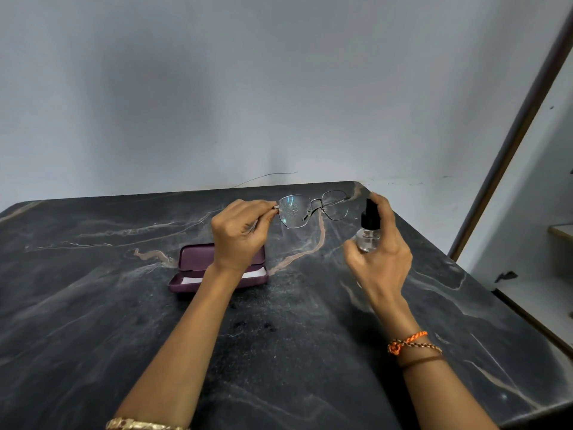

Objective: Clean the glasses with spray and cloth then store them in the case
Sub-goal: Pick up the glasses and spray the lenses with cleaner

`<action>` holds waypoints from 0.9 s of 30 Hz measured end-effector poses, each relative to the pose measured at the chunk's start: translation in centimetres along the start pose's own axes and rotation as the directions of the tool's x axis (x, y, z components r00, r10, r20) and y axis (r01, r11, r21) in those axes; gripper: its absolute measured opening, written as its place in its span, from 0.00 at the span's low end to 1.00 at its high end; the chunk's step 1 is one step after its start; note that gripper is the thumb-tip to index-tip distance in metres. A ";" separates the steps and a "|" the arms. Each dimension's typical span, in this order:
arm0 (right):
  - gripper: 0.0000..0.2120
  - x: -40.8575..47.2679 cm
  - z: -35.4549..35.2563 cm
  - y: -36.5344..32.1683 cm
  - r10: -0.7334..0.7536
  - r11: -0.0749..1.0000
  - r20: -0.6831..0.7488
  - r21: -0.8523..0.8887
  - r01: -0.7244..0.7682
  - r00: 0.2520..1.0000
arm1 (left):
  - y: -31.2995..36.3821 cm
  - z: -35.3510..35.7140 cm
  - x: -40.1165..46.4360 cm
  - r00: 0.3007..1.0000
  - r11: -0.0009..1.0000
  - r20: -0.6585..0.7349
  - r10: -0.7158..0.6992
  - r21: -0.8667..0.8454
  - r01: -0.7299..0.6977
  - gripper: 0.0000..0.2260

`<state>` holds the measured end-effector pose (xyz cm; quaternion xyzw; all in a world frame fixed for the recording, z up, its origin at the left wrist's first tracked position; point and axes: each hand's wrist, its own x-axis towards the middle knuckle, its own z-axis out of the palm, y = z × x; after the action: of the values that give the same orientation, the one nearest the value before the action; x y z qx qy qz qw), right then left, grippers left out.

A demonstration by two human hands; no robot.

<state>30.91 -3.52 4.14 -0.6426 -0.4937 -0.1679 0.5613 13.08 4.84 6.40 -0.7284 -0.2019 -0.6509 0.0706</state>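
My left hand (238,232) pinches the left hinge of thin metal-framed glasses (313,208) and holds them up above the dark marble table (279,352). Droplets speckle the left lens. My right hand (383,252) grips a small clear spray bottle (367,232) with a black pump top, its nozzle facing the glasses and a fingertip on the pump. A purple glasses case (198,268) lies open on the table beneath my left wrist, with a white cloth (193,280) inside its lower half, partly hidden by my arm.
A pale wall rises behind the table's far edge. To the right stands a dark-framed door or cabinet edge (508,156) with a light floor and a step beyond. The table's right edge runs diagonally toward me.
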 end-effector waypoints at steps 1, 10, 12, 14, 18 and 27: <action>0.36 0.2 -0.1 0.2 0.009 1.000 -0.003 -0.009 -0.009 1.000 | 0.0 0.0 0.0 1.000 1.000 0.002 -0.001 0.003 0.001 0.02; 0.32 0.5 -0.2 0.2 -0.018 0.998 -0.013 -0.059 0.017 1.000 | 0.1 -0.1 0.0 1.000 1.000 0.005 -0.008 0.009 0.008 0.02; 0.33 0.3 -0.1 0.2 -0.020 0.998 0.003 -0.058 0.020 1.000 | 0.2 -0.2 0.0 1.000 1.000 0.003 -0.011 0.009 0.011 0.02; 0.35 0.2 0.0 0.4 -0.002 0.999 0.011 -0.034 0.003 1.000 | 0.1 -0.3 0.0 1.000 1.000 -0.001 -0.012 0.009 0.012 0.02; 0.35 0.4 0.0 0.8 -0.016 1.000 0.005 -0.025 0.016 1.000 | 0.0 -0.5 0.0 1.000 1.000 0.000 -0.011 0.008 0.011 0.02; 0.33 0.0 0.2 1.0 0.025 0.997 -0.020 0.070 -0.024 0.999 | -0.1 -0.8 -0.1 1.000 1.000 -0.001 -0.021 0.012 0.021 0.01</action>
<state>31.66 -3.22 3.52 -0.6270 -0.4853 -0.1507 0.5905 12.28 4.57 6.38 -0.7256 -0.2133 -0.6507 0.0680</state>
